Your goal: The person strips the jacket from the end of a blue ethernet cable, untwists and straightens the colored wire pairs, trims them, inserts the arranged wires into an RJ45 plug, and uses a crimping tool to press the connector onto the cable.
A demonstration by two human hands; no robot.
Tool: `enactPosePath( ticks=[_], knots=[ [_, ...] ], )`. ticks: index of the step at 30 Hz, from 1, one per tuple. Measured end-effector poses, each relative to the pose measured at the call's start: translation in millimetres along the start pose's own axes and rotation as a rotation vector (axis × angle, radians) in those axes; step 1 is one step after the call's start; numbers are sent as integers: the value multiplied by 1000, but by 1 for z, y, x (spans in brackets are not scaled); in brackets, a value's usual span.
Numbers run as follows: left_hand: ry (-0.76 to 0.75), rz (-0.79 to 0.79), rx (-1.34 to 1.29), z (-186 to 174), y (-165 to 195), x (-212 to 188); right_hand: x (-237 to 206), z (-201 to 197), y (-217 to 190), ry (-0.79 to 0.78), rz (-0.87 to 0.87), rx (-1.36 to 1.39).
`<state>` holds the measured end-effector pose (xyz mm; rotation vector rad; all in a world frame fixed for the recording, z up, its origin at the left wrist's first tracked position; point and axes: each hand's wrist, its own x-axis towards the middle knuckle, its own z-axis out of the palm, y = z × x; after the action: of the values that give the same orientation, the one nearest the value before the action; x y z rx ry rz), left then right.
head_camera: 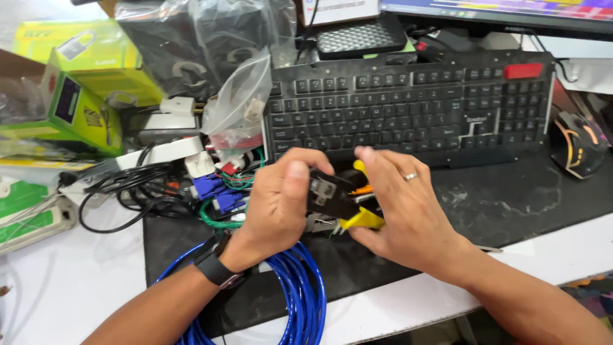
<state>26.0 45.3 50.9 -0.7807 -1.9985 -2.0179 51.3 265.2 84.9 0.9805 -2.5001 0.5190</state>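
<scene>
My left hand is closed around the black head of a crimping tool, thumb on top. My right hand, with a ring on one finger, grips the tool's yellow handles from the right. Both hands hover over a black desk mat, just in front of a black keyboard. A coil of blue cable lies under my left wrist, which wears a black band. What the tool's jaws hold is hidden by my fingers.
Left of my hands lie tangled black cords, blue connectors, white plugs and a clear plastic bag. Yellow-green boxes stack at far left. A mouse sits at right; a monitor edge runs along the top.
</scene>
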Motion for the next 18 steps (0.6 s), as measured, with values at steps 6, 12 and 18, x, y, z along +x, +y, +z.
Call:
enactPosePath(
  ticks=[6, 12, 18],
  knots=[
    [157, -77, -43, 0, -3, 1, 0, 11, -6, -32, 130, -232],
    [123, -109, -31, 4, 1, -4, 2, 10, 3, 56, 114, -337],
    [84, -64, -74, 6, 6, -7, 4, 0, 13, 155, 37, -254]
  ],
)
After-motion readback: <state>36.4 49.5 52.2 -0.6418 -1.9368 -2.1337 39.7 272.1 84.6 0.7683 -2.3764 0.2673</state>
